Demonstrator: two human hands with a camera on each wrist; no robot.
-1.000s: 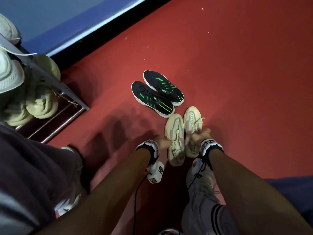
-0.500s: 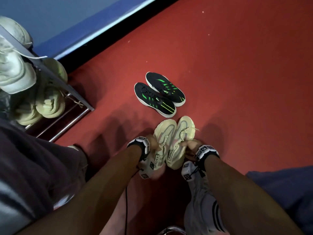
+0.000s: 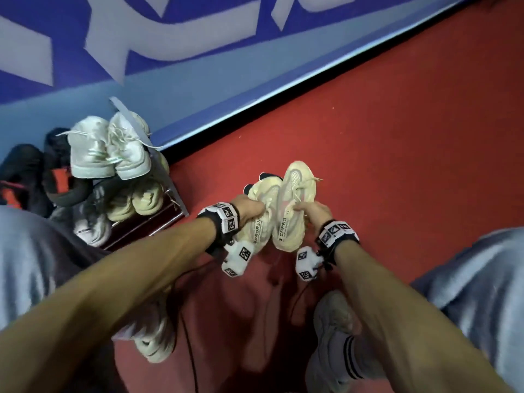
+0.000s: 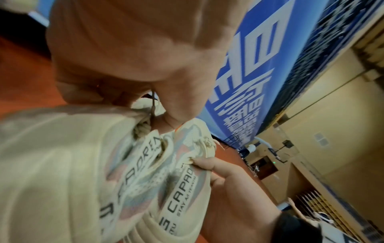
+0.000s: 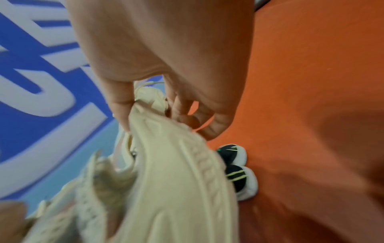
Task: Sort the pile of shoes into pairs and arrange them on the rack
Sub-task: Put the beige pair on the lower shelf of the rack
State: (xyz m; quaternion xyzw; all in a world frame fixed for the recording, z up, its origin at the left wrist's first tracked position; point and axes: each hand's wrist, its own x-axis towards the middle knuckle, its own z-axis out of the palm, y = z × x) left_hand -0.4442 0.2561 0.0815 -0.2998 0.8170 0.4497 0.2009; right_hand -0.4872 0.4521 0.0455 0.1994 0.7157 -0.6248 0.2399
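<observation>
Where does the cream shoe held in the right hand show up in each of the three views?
Head: cream shoe at centre, the right one of the held pair.
Left wrist: lower centre, lettered side showing.
Right wrist: lower centre, ribbed sole filling the view.
Shared landmark: blue wall banner with white lettering.

Both forearms extend forward and converge, wrists near each other above the floor. Left hand: fingers curled, gripping the collar of the left cream shoe. Right hand: thumb and fingers pinching the collar of the right cream shoe. Both shoes are off the ground, side by side and touching. A black band with white marker blocks sits on each wrist.
</observation>
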